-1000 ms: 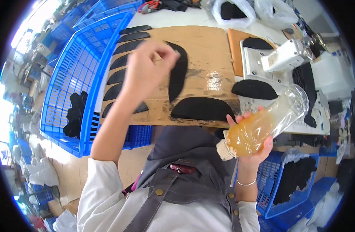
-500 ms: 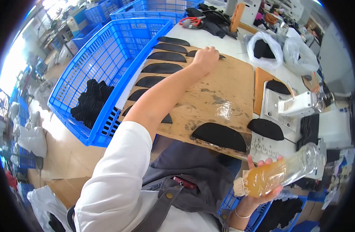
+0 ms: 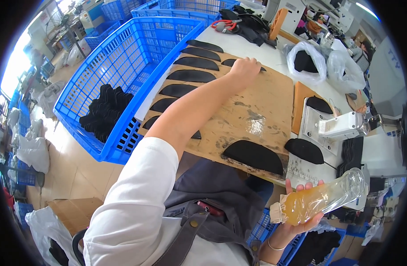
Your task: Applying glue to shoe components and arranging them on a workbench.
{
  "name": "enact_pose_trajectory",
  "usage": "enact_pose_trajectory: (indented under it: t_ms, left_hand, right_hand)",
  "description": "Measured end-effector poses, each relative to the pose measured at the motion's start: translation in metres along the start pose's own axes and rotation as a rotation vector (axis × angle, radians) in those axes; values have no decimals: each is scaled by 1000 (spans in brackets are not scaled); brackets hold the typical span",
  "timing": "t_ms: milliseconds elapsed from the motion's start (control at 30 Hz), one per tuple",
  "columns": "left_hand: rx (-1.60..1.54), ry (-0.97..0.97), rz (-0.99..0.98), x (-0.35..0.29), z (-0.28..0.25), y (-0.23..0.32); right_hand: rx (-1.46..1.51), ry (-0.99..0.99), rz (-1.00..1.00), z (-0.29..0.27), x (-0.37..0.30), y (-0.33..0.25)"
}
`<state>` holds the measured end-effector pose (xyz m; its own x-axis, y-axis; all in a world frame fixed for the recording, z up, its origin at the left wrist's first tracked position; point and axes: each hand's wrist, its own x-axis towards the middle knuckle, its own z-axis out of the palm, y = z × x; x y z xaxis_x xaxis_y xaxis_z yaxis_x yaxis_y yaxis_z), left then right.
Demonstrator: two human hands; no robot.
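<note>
My left hand (image 3: 246, 68) is closed at the far part of the brown board (image 3: 270, 104), its fingers on a black half-moon piece (image 3: 229, 62) that it partly covers. More such dark pieces (image 3: 191, 76) lie in a column along the board's left side, some hidden under my left forearm. In my right hand (image 3: 306, 225), at the lower right, is a clear bottle (image 3: 321, 199) with amber liquid. The bottle lies nearly level, its cloth-wrapped mouth pointing left. A larger stack of black half-moon pieces (image 3: 253, 156) rests at the board's near edge.
A blue crate (image 3: 101, 146) with black pieces (image 3: 107, 111) stands left of the board. To the right are a white machine arm (image 3: 343, 125) and another black piece (image 3: 304, 150). Farther back are plastic bags (image 3: 307, 64) and red-handled scissors (image 3: 225, 25).
The whole view has shifted slightly. My left hand stays closed at the same black piece, and my right hand still holds the bottle at about the same tilt.
</note>
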<state>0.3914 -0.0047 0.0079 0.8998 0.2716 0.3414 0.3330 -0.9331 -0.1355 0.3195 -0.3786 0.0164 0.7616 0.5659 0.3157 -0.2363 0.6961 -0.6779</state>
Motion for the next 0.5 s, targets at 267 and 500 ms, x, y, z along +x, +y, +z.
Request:
enact_pose_trajectory:
  t_ms: [267, 500]
  left_hand:
    - [36, 15, 85, 11, 12, 0]
    - [-1, -1, 65, 5, 0, -11]
  right_hand:
    - [-19, 4, 1, 6, -1, 1]
    - [-17, 5, 8, 6, -1, 1]
